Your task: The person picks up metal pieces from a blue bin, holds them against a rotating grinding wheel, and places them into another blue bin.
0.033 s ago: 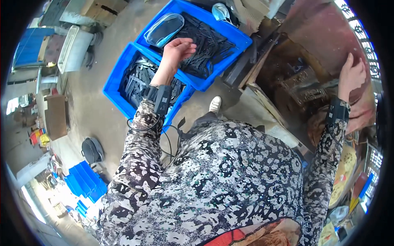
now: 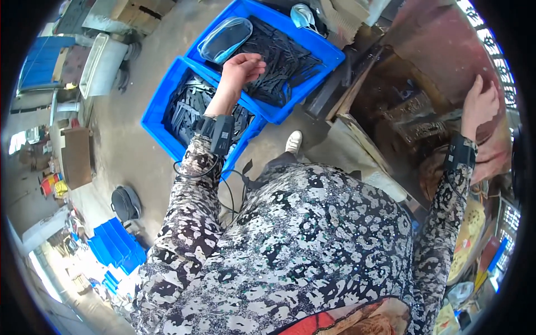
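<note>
The left hand [image 2: 243, 69] is held curled over black strips [image 2: 282, 60] heaped in a blue crate [image 2: 330, 49], whether grasping cannot be told, while the right hand [image 2: 480, 107] is spread over a reddish sheet [image 2: 432, 33].

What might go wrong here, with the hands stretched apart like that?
The loose black cable looped around the left forearm could snag on the rim of the nearer blue crate.

The bare left hand is over jumbled dark strips in the farther blue crate; it might get scratched if their edges are sharp, which I can't tell.

The white shoe is close to the crates, so it might knock one.
</note>
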`<state>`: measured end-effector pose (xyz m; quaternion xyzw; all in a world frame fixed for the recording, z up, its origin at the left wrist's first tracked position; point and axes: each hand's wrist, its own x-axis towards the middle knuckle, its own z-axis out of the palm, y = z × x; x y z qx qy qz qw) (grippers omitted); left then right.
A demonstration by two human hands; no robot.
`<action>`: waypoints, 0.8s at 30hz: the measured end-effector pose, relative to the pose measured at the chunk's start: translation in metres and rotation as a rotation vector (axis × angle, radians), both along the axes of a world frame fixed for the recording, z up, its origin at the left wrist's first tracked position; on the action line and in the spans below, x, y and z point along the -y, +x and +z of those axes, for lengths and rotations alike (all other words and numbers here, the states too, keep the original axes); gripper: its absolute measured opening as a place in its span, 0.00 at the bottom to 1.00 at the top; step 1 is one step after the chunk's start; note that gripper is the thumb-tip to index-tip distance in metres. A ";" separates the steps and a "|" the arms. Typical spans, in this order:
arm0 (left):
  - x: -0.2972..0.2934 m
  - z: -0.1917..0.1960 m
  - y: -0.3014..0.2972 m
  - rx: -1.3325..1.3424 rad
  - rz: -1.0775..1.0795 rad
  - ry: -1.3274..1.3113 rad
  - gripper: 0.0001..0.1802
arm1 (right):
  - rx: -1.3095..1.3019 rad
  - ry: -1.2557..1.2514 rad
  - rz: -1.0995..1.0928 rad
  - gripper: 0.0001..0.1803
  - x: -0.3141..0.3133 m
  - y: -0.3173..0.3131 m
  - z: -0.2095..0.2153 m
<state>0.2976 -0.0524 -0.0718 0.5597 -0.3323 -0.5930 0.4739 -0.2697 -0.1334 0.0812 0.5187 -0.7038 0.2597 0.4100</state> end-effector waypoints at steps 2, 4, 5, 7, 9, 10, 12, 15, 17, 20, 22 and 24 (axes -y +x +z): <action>-0.003 -0.008 0.011 0.135 0.001 0.114 0.10 | 0.019 0.018 -0.006 0.32 0.000 -0.002 -0.001; -0.002 -0.023 0.023 0.209 -0.044 0.132 0.10 | 0.012 0.032 0.013 0.30 -0.003 -0.005 0.001; 0.000 -0.033 0.027 0.279 -0.090 0.141 0.11 | 0.015 0.033 0.015 0.30 -0.002 -0.007 0.001; 0.008 -0.057 0.034 0.295 -0.098 0.148 0.12 | -0.004 0.048 -0.001 0.29 -0.001 -0.009 0.002; 0.019 -0.077 0.039 0.549 -0.270 0.167 0.11 | 0.000 0.050 0.002 0.28 -0.003 -0.009 0.004; 0.022 -0.082 0.030 0.647 -0.274 0.167 0.12 | -0.005 0.048 -0.001 0.27 -0.006 -0.010 0.005; 0.032 -0.099 0.029 0.839 -0.372 0.132 0.12 | -0.004 0.042 -0.029 0.27 -0.008 -0.003 0.006; 0.041 -0.105 0.025 0.997 -0.464 0.123 0.14 | -0.012 0.027 -0.090 0.26 -0.018 -0.007 0.005; 0.048 -0.106 0.026 1.087 -0.417 0.065 0.13 | -0.036 0.026 -0.123 0.25 -0.020 -0.011 0.004; 0.059 -0.107 0.036 1.123 -0.347 0.037 0.13 | -0.081 0.005 -0.133 0.24 -0.020 -0.011 0.005; 0.060 -0.106 0.035 1.137 -0.332 0.041 0.13 | -0.079 0.035 -0.141 0.24 -0.023 -0.008 0.008; 0.066 -0.100 0.028 1.231 -0.384 0.055 0.13 | -0.089 0.047 -0.138 0.23 -0.023 -0.035 0.011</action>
